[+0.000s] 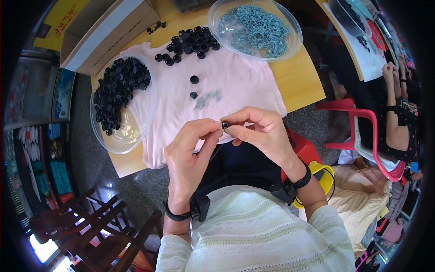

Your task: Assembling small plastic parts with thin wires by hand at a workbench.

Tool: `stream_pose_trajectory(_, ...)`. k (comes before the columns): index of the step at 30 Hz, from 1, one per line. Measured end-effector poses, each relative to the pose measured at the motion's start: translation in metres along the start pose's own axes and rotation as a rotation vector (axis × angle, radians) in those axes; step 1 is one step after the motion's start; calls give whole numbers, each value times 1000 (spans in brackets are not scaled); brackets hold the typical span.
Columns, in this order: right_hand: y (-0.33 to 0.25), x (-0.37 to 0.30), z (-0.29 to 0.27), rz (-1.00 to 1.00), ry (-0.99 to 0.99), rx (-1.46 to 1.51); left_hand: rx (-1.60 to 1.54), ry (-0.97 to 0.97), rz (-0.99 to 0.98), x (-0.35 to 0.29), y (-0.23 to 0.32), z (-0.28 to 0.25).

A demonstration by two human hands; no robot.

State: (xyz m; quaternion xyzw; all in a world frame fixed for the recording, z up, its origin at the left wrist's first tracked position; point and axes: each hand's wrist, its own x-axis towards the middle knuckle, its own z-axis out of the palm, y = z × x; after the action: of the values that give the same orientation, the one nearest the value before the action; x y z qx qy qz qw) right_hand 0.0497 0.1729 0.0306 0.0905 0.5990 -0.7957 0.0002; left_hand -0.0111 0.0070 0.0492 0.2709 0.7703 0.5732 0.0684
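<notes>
My left hand (188, 145) and my right hand (265, 133) meet above the near edge of the cloth, thumbs and forefingers pinched. Between their fingertips is a small round black plastic piece (224, 124). The fingers partly cover it, and whether a screw sits in it I cannot make out. Ahead of my hands, two black discs (194, 80) lie apart on the pink cloth (172, 113). A cluster of black caps (195, 41) rests at the cloth's far edge, some showing hollow insides.
A clear round tub (152, 109) at left holds many black pieces (124, 75). Another clear tub (297, 38) at far right holds silvery screws (253, 31). A cardboard box (108, 41) stands far left. Beyond a red chair (374, 122), another person's hands (394, 72) are at a second table.
</notes>
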Motion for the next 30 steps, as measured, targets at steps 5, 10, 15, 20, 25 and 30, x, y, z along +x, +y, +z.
stream_pose_trajectory(5,3,11,-9,76,31,159,336,121,-88,23,-13,-9)
stream_pose_trajectory(10,8,22,-20,161,48,389,487,67,-124,46,-19,-12)
stream_pose_trajectory(15,8,25,-25,173,34,446,449,61,-116,67,-14,-8)
stream_pose_trajectory(20,6,24,-24,195,31,432,393,33,-153,75,-28,-4)
stream_pose_trajectory(25,3,22,-22,198,3,433,378,51,-133,73,-29,-4)
stream_pose_trajectory(30,-6,10,-12,-6,92,213,-257,63,-150,47,-26,2)
